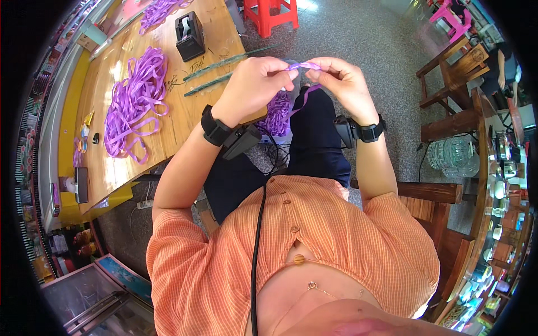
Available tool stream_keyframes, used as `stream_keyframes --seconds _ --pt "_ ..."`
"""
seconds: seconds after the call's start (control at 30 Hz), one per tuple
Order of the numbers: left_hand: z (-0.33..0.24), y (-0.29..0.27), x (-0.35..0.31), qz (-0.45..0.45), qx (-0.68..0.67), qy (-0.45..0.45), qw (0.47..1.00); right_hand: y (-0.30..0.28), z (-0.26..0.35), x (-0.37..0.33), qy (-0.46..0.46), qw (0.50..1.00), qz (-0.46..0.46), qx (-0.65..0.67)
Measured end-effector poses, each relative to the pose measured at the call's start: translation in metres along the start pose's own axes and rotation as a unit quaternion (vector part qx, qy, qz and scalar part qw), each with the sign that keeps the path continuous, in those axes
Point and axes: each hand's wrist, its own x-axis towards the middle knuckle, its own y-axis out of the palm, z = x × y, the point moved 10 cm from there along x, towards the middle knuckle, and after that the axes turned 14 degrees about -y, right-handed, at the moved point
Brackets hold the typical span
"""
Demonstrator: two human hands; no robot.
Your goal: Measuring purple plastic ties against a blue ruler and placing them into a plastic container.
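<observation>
My left hand [262,83] and my right hand [346,83] are raised in front of me beyond the table's edge, both closed in a pinch. Stretched between their fingertips is a short, twisted length of purple ribbon [305,65]. A loose tail of it hangs below my right fingers toward a purple ribbon heap [276,116] between my knees. On the table, two long thin green sticks [212,84] lie beside my left hand, one partly hidden behind it. A bigger tangle of purple ribbon [134,103] spreads to the left.
The wooden table [179,120] stands at my left, with a black tape dispenser [190,36] and more purple ribbon [158,14] at its far end. A red stool [270,15] is ahead. Wooden chairs [457,70] and large clear bottles [453,157] stand at right. A black cable [259,241] runs down my front.
</observation>
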Motion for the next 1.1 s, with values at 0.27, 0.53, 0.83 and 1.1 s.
stream_keyframes --seconds 0.27,0.53,0.83,1.1 --pt "-0.028 -0.022 -0.022 -0.180 0.006 0.140 0.974 -0.014 0.001 0.003 0.020 0.997 -0.057 -0.057" --pt "-0.028 0.012 -0.009 -0.079 0.044 0.107 0.990 -0.030 0.001 0.006 -0.007 0.991 -0.092 -0.096" --pt "-0.027 0.017 -0.005 -0.151 0.060 0.131 0.978 -0.027 0.012 -0.001 0.004 0.987 -0.053 0.150" --pt "-0.049 0.022 -0.023 -0.238 0.197 0.208 0.928 -0.004 0.020 -0.011 -0.030 0.995 -0.092 0.020"
